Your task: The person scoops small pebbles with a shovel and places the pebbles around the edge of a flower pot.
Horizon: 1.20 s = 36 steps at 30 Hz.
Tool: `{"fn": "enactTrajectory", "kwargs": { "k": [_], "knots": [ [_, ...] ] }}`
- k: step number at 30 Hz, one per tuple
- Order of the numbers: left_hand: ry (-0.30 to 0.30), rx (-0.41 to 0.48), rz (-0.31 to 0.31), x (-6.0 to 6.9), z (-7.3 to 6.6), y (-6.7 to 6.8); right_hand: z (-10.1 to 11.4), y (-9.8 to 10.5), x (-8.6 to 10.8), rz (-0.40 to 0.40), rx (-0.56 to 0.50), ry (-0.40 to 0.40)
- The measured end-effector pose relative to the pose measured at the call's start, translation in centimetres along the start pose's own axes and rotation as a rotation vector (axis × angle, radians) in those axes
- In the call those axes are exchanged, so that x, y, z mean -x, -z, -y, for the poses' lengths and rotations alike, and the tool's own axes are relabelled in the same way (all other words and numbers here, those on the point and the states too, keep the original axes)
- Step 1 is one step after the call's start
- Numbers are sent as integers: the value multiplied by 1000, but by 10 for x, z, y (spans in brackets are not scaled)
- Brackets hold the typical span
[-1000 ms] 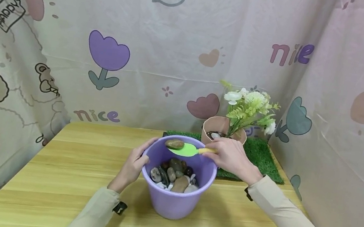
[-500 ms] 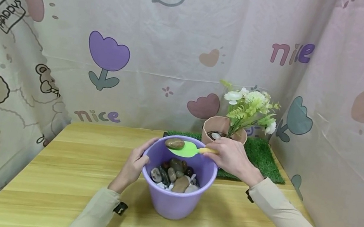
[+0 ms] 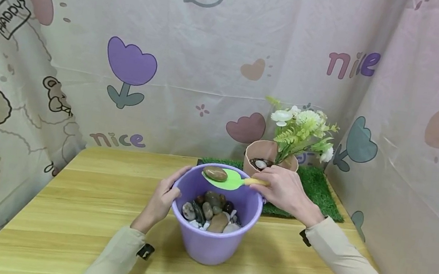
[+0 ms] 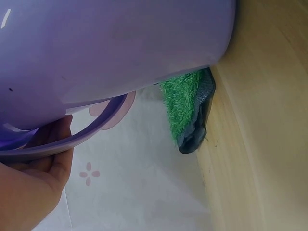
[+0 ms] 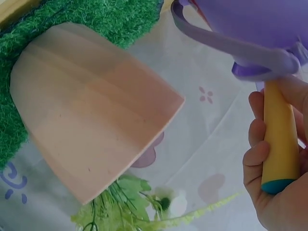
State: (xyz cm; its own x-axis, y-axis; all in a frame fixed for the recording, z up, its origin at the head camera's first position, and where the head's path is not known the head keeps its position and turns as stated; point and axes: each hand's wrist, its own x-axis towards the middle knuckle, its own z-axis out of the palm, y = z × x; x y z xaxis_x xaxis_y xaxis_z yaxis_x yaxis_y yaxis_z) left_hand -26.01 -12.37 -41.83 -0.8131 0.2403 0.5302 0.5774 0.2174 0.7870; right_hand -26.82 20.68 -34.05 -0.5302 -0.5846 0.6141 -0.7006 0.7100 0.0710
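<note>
A purple bucket (image 3: 207,246) stands on the wooden table with several stones (image 3: 210,209) of mixed colours at its bottom. My left hand (image 3: 161,197) holds the bucket's left rim, thumb over the edge; in the left wrist view its fingers lie around the bucket's purple handle (image 4: 86,134). With my right hand (image 3: 286,189) I grip the yellow handle (image 5: 279,139) of a small shovel. Its green blade (image 3: 232,180) is above the bucket's far inner side and carries one brown stone (image 3: 215,173).
Behind the bucket, a pinkish flowerpot (image 3: 260,150) with white flowers (image 3: 307,119) stands on an artificial grass mat (image 3: 313,193), close to my right hand. Printed cloth (image 3: 197,58) hangs behind the table (image 3: 98,204) and at both sides.
The shovel, with the brown stone on it, has shifted slightly right and up along with my right hand. My left hand and the bucket have hardly moved.
</note>
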Motion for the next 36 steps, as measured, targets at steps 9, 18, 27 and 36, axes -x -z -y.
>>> {"fn": "enactTrajectory", "kwargs": {
  "k": [9,18,27,36],
  "knots": [
    [-6,-1,1,-1,0,0,-7,18,0,-6,38,-32],
    [1,12,-1,-1,0,0,-25,42,-2,43,93,-107],
    [-9,-6,-5,-1,1,0,-50,58,1,129,168,-241],
    [-6,-12,-12,-1,2,0,-71,50,0,266,181,-405]
  ]
}}
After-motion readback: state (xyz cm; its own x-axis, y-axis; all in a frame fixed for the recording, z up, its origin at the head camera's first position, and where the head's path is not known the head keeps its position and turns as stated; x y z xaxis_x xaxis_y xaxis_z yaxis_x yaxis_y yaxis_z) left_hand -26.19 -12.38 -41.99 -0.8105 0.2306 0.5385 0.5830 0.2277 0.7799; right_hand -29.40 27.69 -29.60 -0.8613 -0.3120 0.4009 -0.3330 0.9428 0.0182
